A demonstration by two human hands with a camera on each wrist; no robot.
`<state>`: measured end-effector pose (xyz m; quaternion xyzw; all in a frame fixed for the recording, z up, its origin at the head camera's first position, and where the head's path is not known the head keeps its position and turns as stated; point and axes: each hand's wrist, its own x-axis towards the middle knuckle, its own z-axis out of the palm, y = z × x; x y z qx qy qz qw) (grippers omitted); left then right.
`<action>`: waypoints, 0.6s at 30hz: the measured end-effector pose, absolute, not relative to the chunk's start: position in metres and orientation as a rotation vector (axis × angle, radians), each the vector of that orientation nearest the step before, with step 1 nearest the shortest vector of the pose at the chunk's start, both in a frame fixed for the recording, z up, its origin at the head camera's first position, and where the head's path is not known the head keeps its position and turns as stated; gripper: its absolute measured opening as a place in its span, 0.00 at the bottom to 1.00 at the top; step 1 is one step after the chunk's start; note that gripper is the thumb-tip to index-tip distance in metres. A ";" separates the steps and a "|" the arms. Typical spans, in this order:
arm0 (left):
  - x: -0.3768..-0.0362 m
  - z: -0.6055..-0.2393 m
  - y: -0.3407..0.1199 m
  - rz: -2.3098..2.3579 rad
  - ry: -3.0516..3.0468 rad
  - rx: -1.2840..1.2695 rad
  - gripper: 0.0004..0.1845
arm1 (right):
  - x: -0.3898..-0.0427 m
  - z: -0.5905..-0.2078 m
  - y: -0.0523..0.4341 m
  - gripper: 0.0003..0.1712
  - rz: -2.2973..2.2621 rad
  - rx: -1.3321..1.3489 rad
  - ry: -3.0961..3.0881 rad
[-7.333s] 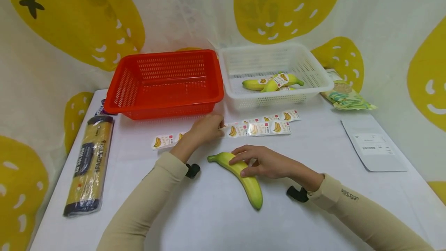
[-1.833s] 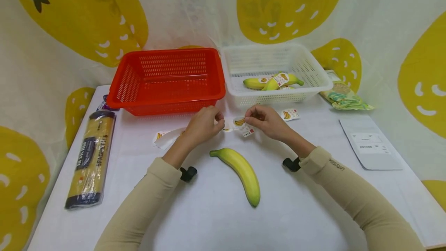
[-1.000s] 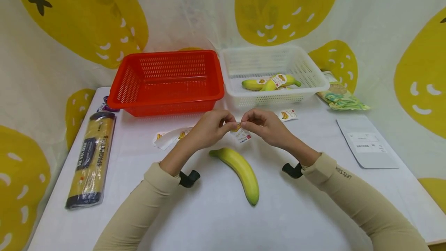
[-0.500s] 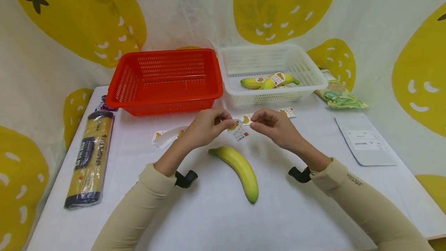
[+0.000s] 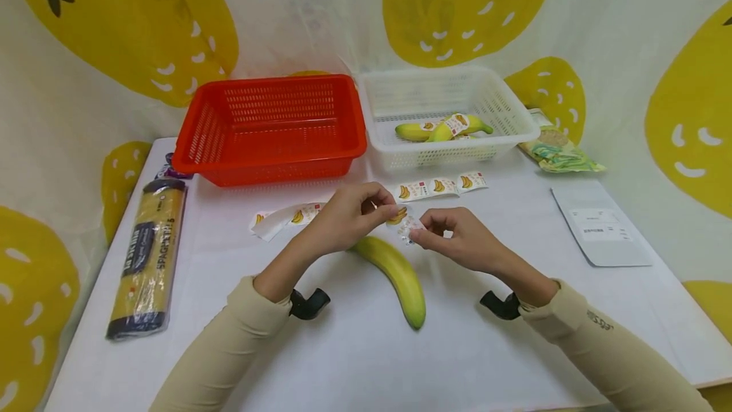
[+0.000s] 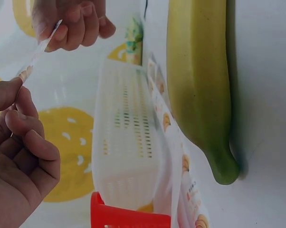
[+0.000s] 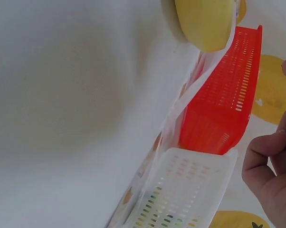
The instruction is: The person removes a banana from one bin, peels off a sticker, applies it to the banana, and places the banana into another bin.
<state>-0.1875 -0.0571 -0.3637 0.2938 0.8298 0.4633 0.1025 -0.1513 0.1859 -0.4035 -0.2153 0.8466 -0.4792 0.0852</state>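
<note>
A single banana sticker (image 5: pixel 403 221) is pinched at one edge by my left hand (image 5: pixel 392 212) and at the other by my right hand (image 5: pixel 415 238). They hold it just above the stem end of a yellow-green banana (image 5: pixel 396 270) lying on the white table (image 5: pixel 354 361). In the left wrist view the sticker (image 6: pixel 36 58) shows edge-on between left fingers (image 6: pixel 10 95) and right fingers (image 6: pixel 71 23), with the banana (image 6: pixel 200 85) beside them. The right wrist view shows the banana's tip (image 7: pixel 204 21) and my right fingers (image 7: pixel 271 175).
A short sticker strip (image 5: pixel 437 186) lies before the white basket (image 5: pixel 515 116), which holds labelled bananas (image 5: pixel 440 129). The red basket (image 5: pixel 269 126) has nothing in it. Peeled backing (image 5: pixel 283 218), a spaghetti pack (image 5: pixel 149 253), a snack bag (image 5: pixel 557 152) and a white envelope (image 5: pixel 600 227) lie around.
Both hands have come down and toward me with the single sticker, from above the strip to just over the banana's stem end. The remaining strip now lies uncovered on the table.
</note>
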 end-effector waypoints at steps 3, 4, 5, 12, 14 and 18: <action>-0.187 -0.363 -0.058 1.357 2.454 0.851 0.06 | -0.149 -0.403 0.184 0.09 -1.432 -0.621 2.522; -0.188 -0.364 -0.058 1.354 2.450 0.848 0.06 | -0.149 -0.403 0.184 0.10 -1.426 -0.610 2.525; -0.188 -0.365 -0.058 1.346 2.448 0.845 0.06 | -0.148 -0.404 0.183 0.10 -1.418 -0.601 2.527; -0.193 -0.385 -0.058 1.105 2.457 0.814 0.05 | -0.142 -0.414 0.177 0.17 -1.313 -0.487 2.405; -0.193 -0.392 -0.057 1.020 2.455 0.820 0.06 | -0.140 -0.419 0.175 0.19 -1.284 -0.454 2.366; -0.191 -0.406 -0.057 0.908 2.457 0.851 0.07 | -0.136 -0.430 0.171 0.20 -1.199 -0.446 2.385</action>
